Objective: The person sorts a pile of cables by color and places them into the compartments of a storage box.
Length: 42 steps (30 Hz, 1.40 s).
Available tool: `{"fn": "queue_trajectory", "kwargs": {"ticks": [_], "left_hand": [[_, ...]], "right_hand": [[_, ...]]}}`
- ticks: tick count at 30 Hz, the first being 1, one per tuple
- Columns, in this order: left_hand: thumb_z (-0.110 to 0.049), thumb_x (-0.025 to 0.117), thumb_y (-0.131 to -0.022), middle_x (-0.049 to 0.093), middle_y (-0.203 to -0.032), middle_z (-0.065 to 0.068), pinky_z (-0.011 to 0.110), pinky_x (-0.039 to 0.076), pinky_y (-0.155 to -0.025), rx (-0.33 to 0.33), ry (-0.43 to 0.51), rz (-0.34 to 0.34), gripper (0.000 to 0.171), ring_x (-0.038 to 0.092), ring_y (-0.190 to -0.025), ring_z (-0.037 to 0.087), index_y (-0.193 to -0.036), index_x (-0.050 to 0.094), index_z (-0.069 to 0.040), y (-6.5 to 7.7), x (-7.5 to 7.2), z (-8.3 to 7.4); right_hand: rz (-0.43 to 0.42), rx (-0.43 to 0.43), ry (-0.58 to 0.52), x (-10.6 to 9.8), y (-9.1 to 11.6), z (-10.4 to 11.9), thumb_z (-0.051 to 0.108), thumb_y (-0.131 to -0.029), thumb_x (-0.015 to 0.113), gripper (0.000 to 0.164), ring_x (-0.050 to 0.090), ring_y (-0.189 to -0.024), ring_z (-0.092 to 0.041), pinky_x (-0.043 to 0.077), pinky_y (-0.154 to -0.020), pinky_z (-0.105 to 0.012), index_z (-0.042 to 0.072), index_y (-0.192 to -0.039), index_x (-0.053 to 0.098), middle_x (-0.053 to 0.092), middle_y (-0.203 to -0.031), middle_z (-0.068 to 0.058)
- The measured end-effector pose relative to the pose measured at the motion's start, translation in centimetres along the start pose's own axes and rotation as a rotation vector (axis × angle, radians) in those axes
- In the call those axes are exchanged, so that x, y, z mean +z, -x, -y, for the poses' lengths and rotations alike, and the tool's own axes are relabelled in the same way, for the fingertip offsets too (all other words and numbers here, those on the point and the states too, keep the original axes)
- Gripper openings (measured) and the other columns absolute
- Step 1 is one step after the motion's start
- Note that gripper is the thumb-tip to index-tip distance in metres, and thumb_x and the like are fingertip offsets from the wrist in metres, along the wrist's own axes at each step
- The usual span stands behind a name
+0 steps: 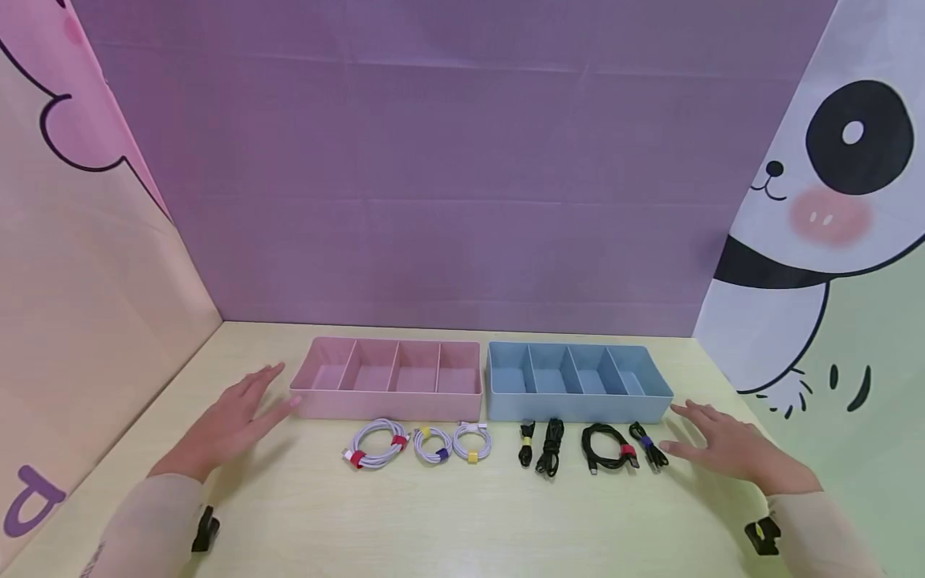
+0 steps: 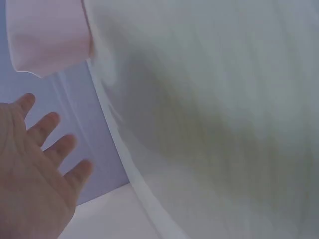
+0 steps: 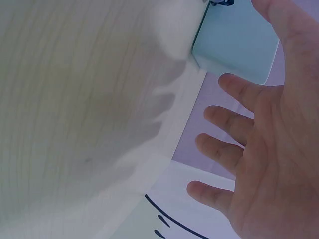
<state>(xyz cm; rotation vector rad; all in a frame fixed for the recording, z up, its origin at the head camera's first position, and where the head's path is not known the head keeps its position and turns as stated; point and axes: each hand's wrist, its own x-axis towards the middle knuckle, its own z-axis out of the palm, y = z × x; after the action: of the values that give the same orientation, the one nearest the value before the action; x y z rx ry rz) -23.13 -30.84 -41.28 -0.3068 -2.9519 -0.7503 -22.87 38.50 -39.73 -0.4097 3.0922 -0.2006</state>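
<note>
A pink tray (image 1: pixel 386 405) with several compartments stands at the back left of the table, beside a similar blue tray (image 1: pixel 578 408). In front of the pink one lie three coiled white cables (image 1: pixel 376 461), tied with coloured straps. Several bundled black cables (image 1: pixel 552 445) lie before the blue one. My left hand (image 1: pixel 231 417) hovers by the pink tray's left end, fingers spread and holding nothing. To the right, my right hand (image 1: pixel 737 449) is held near the blue tray's right end, its fingers spread and the palm bare in the right wrist view.
The pale wooden table (image 1: pixel 470 530) meets a purple back wall (image 1: pixel 462 185). Side panels with cartoon prints, a panda (image 1: pixel 788 305) on the right, border it. Black wrist straps (image 1: pixel 205 530) show at both sleeves.
</note>
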Motion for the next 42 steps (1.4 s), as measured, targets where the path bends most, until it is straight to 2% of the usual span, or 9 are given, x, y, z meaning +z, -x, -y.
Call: {"fn": "queue_trajectory", "kwargs": {"ticks": [5, 8, 15, 20, 24, 28, 35, 42], "left_hand": [[-0.05, 0.046, -0.104, 0.013, -0.16, 0.031, 0.078, 0.016, -0.104, -0.014, 0.234, 0.047, 0.082, 0.015, -0.142, 0.056, -0.162, 0.007, -0.008, -0.5, 0.3, -0.7], [-0.05, 0.047, -0.104, 0.011, -0.161, 0.03, 0.078, 0.018, -0.105, -0.032, 0.304, 0.064, 0.083, 0.017, -0.142, 0.056, -0.162, 0.004, -0.008, -0.7, 0.4, -1.1], [-0.046, 0.051, -0.103, 0.013, -0.159, 0.033, 0.075, 0.024, -0.106, -0.049, 0.393, 0.066, 0.087, 0.021, -0.14, 0.058, -0.161, 0.0, -0.006, -1.1, 0.8, -1.9], [-0.047, 0.054, -0.101, 0.012, -0.16, 0.028, 0.075, 0.027, -0.104, -0.103, 0.479, 0.094, 0.091, 0.024, -0.14, 0.051, -0.161, -0.002, -0.009, -1.4, 1.4, -2.4], [-0.05, 0.054, -0.1, 0.012, -0.161, 0.024, 0.077, 0.028, -0.103, -0.142, 0.517, 0.108, 0.092, 0.023, -0.14, 0.047, -0.161, -0.004, -0.013, -1.5, 2.0, -2.4], [-0.047, 0.055, -0.101, 0.01, -0.162, 0.024, 0.076, 0.026, -0.104, -0.152, 0.553, 0.096, 0.091, 0.023, -0.141, 0.048, -0.161, -0.004, -0.013, -1.7, 2.2, -2.4], [-0.04, 0.055, -0.103, 0.007, -0.162, 0.026, 0.071, 0.025, -0.109, -0.137, 0.628, 0.04, 0.088, 0.022, -0.141, 0.048, -0.161, -0.005, -0.011, -2.1, 3.0, -2.8], [-0.047, 0.053, -0.103, 0.002, -0.163, 0.025, 0.072, 0.018, -0.111, -0.216, 0.646, 0.027, 0.09, 0.011, -0.146, 0.05, -0.161, -0.01, -0.019, -2.1, 3.8, -3.2]], "right_hand": [[0.007, 0.0, -0.03, 0.1, -0.1, 0.5, 0.057, -0.092, 0.063, 0.078, 0.046, -0.122, -0.06, 0.043, -0.085, -0.074, -0.002, -0.141, 0.051, 0.046, -0.142, -0.034], [0.018, 0.011, -0.03, 0.2, -0.1, 0.7, 0.057, -0.092, 0.062, 0.078, 0.048, -0.121, -0.059, 0.043, -0.084, -0.074, -0.003, -0.141, 0.052, 0.048, -0.14, -0.034], [0.035, -0.005, -0.056, 0.2, 0.0, 1.1, 0.055, -0.093, 0.063, 0.072, 0.05, -0.12, -0.057, 0.045, -0.085, -0.072, -0.003, -0.136, 0.057, 0.051, -0.136, -0.033], [0.025, -0.029, -0.11, 0.2, 0.1, 1.4, 0.051, -0.092, 0.067, 0.068, 0.052, -0.12, -0.052, 0.046, -0.092, -0.065, -0.003, -0.132, 0.059, 0.055, -0.131, -0.031], [-0.006, -0.059, -0.13, 0.4, 0.2, 1.6, 0.047, -0.091, 0.069, 0.061, 0.055, -0.116, -0.049, 0.048, -0.091, -0.062, -0.001, -0.128, 0.062, 0.059, -0.126, -0.027], [-0.046, -0.088, -0.146, 0.6, 0.2, 1.7, 0.044, -0.092, 0.071, 0.054, 0.059, -0.113, -0.045, 0.049, -0.09, -0.059, 0.001, -0.125, 0.065, 0.062, -0.123, -0.023], [-0.109, -0.174, -0.197, 0.9, -0.2, 1.9, 0.032, -0.092, 0.073, 0.045, 0.065, -0.103, -0.039, 0.053, -0.086, -0.054, -0.002, -0.122, 0.066, 0.067, -0.117, -0.018], [-0.08, -0.158, -0.201, 1.1, -0.3, 2.7, 0.032, -0.092, 0.074, 0.046, 0.065, -0.102, -0.038, 0.054, -0.085, -0.054, -0.003, -0.122, 0.066, 0.067, -0.118, -0.017]]}}
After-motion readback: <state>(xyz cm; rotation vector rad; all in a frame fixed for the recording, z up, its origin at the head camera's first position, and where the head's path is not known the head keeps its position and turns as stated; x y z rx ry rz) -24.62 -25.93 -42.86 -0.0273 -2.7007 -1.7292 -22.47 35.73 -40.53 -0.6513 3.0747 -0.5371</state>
